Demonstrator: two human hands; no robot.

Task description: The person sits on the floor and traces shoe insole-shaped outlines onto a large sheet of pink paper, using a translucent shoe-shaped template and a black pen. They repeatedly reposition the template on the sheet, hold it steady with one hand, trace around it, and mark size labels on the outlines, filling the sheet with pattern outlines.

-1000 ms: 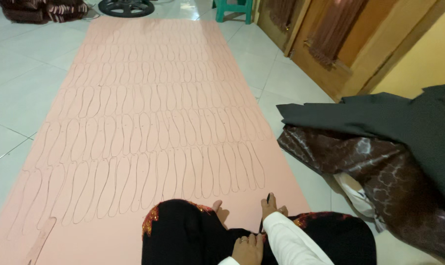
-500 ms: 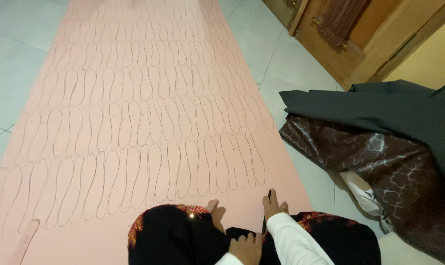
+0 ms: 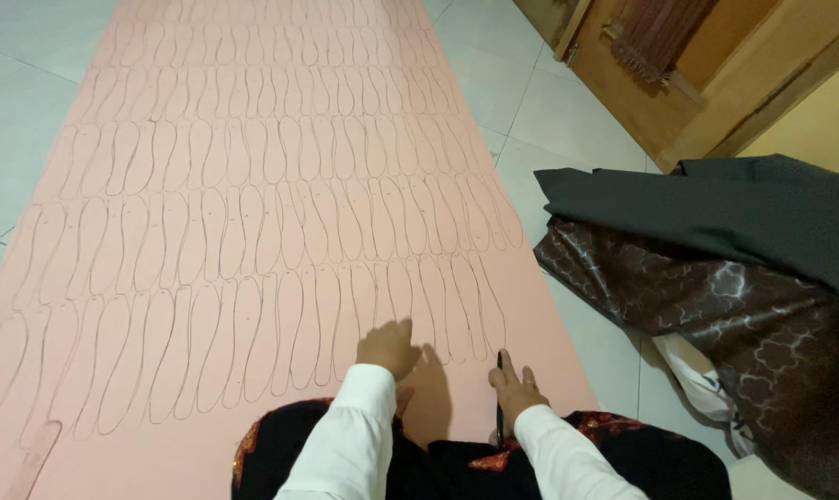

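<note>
Dark grey cloth [image 3: 744,218], brown patterned fabric [image 3: 716,315] (perhaps glossy), wooden door [image 3: 707,83], tiled floor [image 3: 31,56]

A pale tiled floor [image 3: 31,56] is carrying a long pink sheet [image 3: 253,185] marked with rows of sole outlines; beside its right edge, dark patterned fabric [image 3: 716,315] is lying bunched on the tiles

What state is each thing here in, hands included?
Pink sheet: flat on floor, covered in traced sole outlines.
Left hand: resting on the sheet.
Right hand: gripping a dark tool, kind unclear.
Dark cloths: heaped beside the sheet.
</note>
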